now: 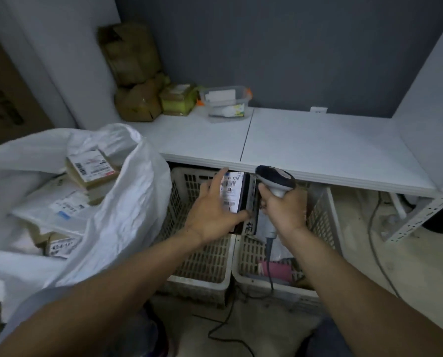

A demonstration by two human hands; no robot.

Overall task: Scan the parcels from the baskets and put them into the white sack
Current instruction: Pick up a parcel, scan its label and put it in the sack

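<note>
My left hand [211, 208] grips a small dark parcel [237, 199] with a white barcode label, held above the left basket [202, 258]. My right hand [283, 207] holds a grey handheld scanner [275, 180], its head just right of the parcel and its cable hanging down. The right basket [326, 228] holds a pink parcel [277, 270] and others partly hidden by my arm. The white sack [117, 210] stands open at the left with several labelled parcels inside, among them a brown box [91, 167].
A white shelf [305, 148] runs above the baskets. At its back left sit brown wrapped packages [137, 99] and a clear plastic tub [226, 103]. Cables [377, 243] trail over the floor at the right, beside a metal shelf leg [419, 215].
</note>
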